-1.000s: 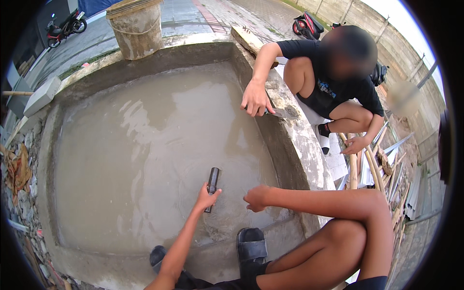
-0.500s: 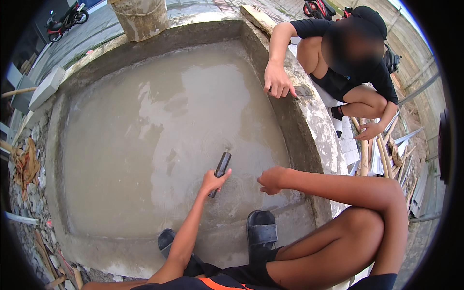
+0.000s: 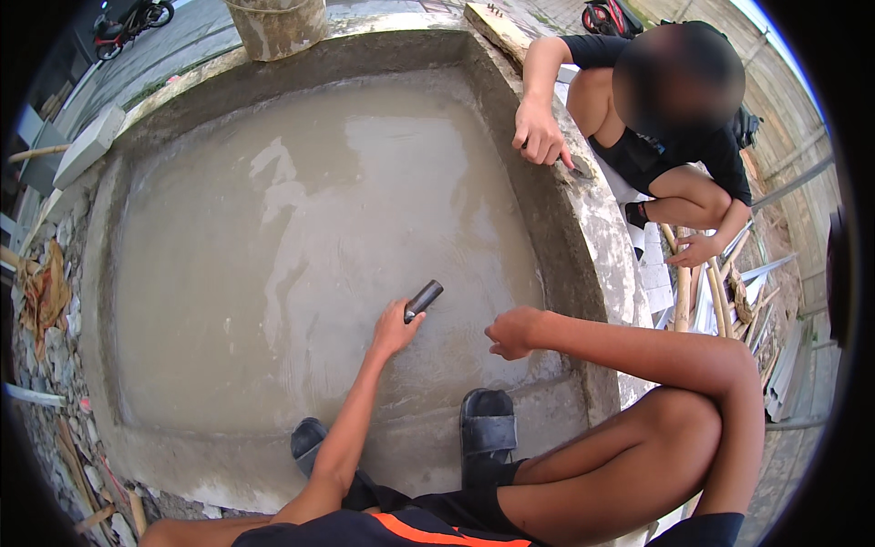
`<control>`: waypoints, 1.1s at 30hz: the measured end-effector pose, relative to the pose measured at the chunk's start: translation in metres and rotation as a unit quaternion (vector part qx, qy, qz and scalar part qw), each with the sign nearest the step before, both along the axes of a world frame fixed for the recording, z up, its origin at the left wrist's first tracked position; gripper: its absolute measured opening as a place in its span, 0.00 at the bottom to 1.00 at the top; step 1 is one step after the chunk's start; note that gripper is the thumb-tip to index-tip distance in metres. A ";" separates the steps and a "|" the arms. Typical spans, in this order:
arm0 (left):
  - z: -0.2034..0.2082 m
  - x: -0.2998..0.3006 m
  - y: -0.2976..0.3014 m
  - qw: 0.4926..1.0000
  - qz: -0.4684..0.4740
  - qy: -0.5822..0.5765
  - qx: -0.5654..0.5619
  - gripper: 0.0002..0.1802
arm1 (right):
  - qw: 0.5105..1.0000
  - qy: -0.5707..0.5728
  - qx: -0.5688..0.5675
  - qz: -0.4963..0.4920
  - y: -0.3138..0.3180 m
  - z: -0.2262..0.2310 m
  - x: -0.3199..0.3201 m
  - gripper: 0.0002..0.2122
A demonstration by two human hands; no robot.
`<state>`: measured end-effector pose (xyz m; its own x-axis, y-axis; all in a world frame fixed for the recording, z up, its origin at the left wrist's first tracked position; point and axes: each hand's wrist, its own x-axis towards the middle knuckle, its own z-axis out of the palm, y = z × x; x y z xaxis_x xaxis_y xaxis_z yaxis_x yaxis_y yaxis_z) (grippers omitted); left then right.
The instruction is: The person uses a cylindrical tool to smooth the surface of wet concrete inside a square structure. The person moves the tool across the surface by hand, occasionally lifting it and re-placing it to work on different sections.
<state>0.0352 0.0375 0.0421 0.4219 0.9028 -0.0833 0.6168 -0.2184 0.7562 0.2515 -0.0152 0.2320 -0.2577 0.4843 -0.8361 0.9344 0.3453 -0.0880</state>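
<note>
My left hand is closed around a short, dark, tube-shaped piece, tilted up to the right over the wet grey surface of a low-walled basin. To the right hangs my right hand, its fingers curled in over the same surface; whatever they may hold is hidden. Across the right wall, a co-worker's hand grips a small trowel whose metal blade is at the wall's top.
Rough concrete walls ring the basin. A stained bucket stands on the far rim, a white block on the left. My sandals rest at the near edge. Bamboo poles lie beyond the right wall; rubble lies left.
The dark piece has turned from nearly upright to a stronger rightward slant, and my left hand has shifted slightly up. My right hand stays about where it was.
</note>
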 end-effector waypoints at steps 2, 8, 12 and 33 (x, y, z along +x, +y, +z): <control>0.003 0.001 0.000 1.000 -0.001 0.020 -0.015 0.22 | 1.000 -0.004 -0.002 -0.003 0.000 0.001 0.001 0.17; -0.008 0.007 -0.010 0.995 -0.018 0.053 0.083 0.22 | 1.000 0.003 0.000 -0.003 0.001 0.001 0.004 0.17; -0.012 0.012 -0.022 0.993 0.004 0.076 0.092 0.23 | 1.000 0.010 0.002 -0.001 0.001 0.000 0.002 0.17; -0.022 0.015 -0.035 0.987 -0.024 0.090 0.131 0.24 | 1.000 0.011 0.006 -0.007 -0.001 -0.002 0.006 0.17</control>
<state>0.0504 0.0026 0.0205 0.4641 0.8827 0.0739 0.7199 -0.4245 0.5491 0.2574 -0.0166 0.2297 -0.2691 0.4978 -0.8245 0.9368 0.3342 -0.1040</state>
